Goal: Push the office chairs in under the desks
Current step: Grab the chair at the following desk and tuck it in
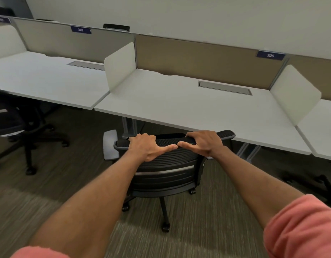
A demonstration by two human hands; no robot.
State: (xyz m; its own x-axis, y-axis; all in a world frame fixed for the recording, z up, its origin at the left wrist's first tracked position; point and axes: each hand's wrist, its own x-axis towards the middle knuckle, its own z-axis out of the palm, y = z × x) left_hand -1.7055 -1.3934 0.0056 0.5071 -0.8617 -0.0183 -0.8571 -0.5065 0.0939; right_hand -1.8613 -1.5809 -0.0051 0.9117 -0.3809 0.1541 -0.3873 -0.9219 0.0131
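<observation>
A black mesh-back office chair (166, 170) stands in front of the white desk (179, 103) marked 305, its backrest top level with the desk's front edge and its seat hidden below. My left hand (147, 146) grips the top rail of the backrest left of centre. My right hand (203, 143) grips the same rail right of centre. Both thumbs point inward along the rail and nearly touch. The chair's grey left armrest (110, 146) shows beside the desk leg.
A second black chair (15, 120) stands at the left, pulled out from the neighbouring desk (45, 79). White dividers (120, 66) and a tan back panel (198, 60) fence the desks. Another chair's base (323, 183) shows at right. Carpet floor lies around.
</observation>
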